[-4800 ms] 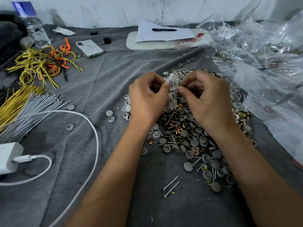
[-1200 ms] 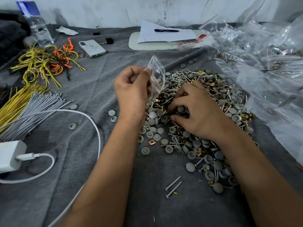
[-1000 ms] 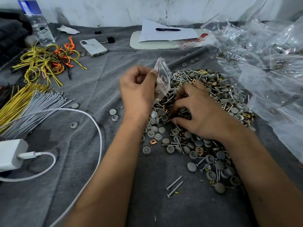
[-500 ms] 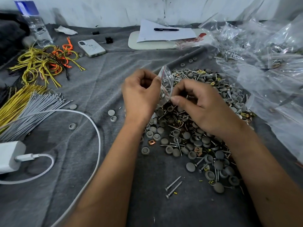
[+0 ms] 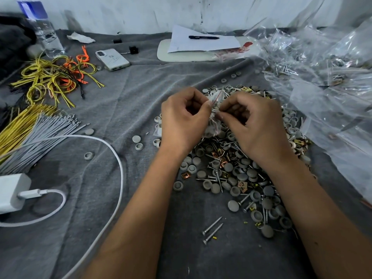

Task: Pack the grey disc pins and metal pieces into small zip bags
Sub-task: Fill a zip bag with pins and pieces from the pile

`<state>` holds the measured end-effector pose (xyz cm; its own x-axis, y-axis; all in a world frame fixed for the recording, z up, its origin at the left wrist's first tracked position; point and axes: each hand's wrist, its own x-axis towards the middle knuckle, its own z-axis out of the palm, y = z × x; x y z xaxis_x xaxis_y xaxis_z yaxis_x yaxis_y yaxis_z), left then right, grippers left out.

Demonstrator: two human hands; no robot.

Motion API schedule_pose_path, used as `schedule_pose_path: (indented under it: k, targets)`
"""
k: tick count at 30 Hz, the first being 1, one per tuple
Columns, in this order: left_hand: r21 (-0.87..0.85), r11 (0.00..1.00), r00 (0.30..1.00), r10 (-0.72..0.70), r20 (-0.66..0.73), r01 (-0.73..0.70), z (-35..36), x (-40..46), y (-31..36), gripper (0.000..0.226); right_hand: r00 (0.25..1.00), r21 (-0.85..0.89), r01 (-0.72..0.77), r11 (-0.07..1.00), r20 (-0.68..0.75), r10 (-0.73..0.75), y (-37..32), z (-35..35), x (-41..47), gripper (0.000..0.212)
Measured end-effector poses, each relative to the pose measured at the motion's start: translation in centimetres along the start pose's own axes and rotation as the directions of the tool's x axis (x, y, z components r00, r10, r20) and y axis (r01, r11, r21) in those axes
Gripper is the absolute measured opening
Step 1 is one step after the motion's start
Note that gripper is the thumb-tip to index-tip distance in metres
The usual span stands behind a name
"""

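A heap of grey disc pins [image 5: 239, 174], screws and copper-coloured metal clips covers the grey cloth [image 5: 145, 93] at centre right. Above its near-left side hangs a small clear zip bag [image 5: 213, 125] with a red strip at its mouth. My left hand [image 5: 184, 119] pinches the bag's top from the left. My right hand [image 5: 253, 123] pinches it from the right, fingertips almost meeting the left thumb. The bag holds a few small pieces; my fingers hide most of its mouth. Two loose screws [image 5: 212, 230] lie near the front.
Filled clear bags [image 5: 330, 91] pile up at the right. Yellow and orange wires [image 5: 56, 77], grey ties [image 5: 38, 135], a white charger [image 5: 12, 193] with its cable, a phone [image 5: 112, 59], a bottle [image 5: 43, 29] and a paper with a pen [image 5: 203, 37] lie left and back.
My right hand has left the heap and come up to the bag's mouth. The bag now hangs lower between both hands, and both pinch its top.
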<state>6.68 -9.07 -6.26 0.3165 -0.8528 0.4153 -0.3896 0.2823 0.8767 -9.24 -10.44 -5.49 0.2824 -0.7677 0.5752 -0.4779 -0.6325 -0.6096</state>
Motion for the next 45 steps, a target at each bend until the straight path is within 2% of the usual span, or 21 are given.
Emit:
schedule_pose_path:
  k: [6, 13, 16, 19, 23, 26, 29, 35, 38, 40, 41, 43, 45]
  targets:
    - [-0.057, 0.998, 1.000, -0.019, 0.005, 0.019, 0.0, 0.2, -0.1, 0.014, 0.992, 0.019, 0.033, 0.999, -0.119, -0.031, -0.4, 0.4, -0.1, 0.011]
    - [-0.120, 0.991, 0.998, -0.055, -0.006, 0.054, -0.1, 0.3, -0.2, 0.017, 0.996, 0.067, 0.079, 0.995, -0.050, -0.076, -0.6, 0.5, -0.2, 0.016]
    - [-0.143, 0.987, 0.996, -0.086, -0.034, 0.080, -0.1, 0.4, -0.3, 0.018, 0.985, 0.007, 0.148, 0.989, -0.095, -0.146, -0.5, 0.6, -0.3, 0.015]
    - [-0.213, 0.973, 0.990, -0.114, -0.080, 0.095, -0.1, 0.3, -0.4, 0.014, 0.975, -0.089, 0.151, 0.985, -0.149, -0.163, -0.4, 0.7, -0.4, 0.019]
    - [-0.275, 0.957, 0.985, -0.131, -0.115, 0.095, -0.1, 0.3, -0.4, 0.011, 0.991, -0.162, 0.131, 0.978, -0.016, -0.135, -0.2, 0.9, -0.9, 0.038]
    - [-0.304, 0.948, 0.986, -0.134, -0.103, 0.097, 0.0, 0.1, -0.4, 0.015, 0.987, -0.175, 0.157, 0.972, -0.005, -0.161, -0.1, 0.9, -1.4, 0.029]
    - [-0.307, 0.948, 0.990, -0.117, -0.079, 0.087, 0.1, -0.3, -0.2, 0.014, 0.986, -0.136, 0.158, 0.978, -0.028, -0.163, 0.1, 0.7, -1.5, 0.019]
    - [-0.304, 0.949, 0.989, -0.115, -0.088, 0.084, 0.4, -0.4, -0.5, 0.013, 0.982, -0.135, 0.165, 0.977, -0.068, -0.175, 0.6, 0.6, -1.6, 0.025]
    - [-0.136, 0.990, 0.989, 0.001, -0.145, -0.021, -0.2, -0.3, -0.4, 0.004, 0.982, -0.092, 0.154, 0.984, -0.098, -0.163, 0.6, 0.5, -1.5, 0.028]
    - [0.013, 0.997, 0.994, 0.077, -0.075, -0.076, -0.8, 0.1, -0.5, 0.021, 0.983, -0.034, 0.142, 0.989, -0.115, -0.145, 0.5, 0.4, -1.4, 0.029]
    - [0.029, 0.995, 0.996, 0.091, -0.004, -0.090, -0.9, 0.3, -0.6, 0.032, 0.984, 0.002, 0.135, 0.991, -0.118, -0.134, 0.5, 0.3, -1.3, 0.029]
    - [-0.018, 0.996, 0.985, 0.094, 0.145, -0.092, -1.0, 0.4, -0.6, 0.048, 0.986, 0.065, 0.124, 0.990, -0.119, -0.116, 0.5, 0.0, -1.1, 0.028]
    - [-0.079, 0.995, 0.977, 0.083, 0.197, -0.068, -0.8, 0.3, -0.3, 0.054, 0.985, 0.136, 0.120, 0.983, -0.142, -0.101, 0.4, -0.4, -0.7, 0.027]
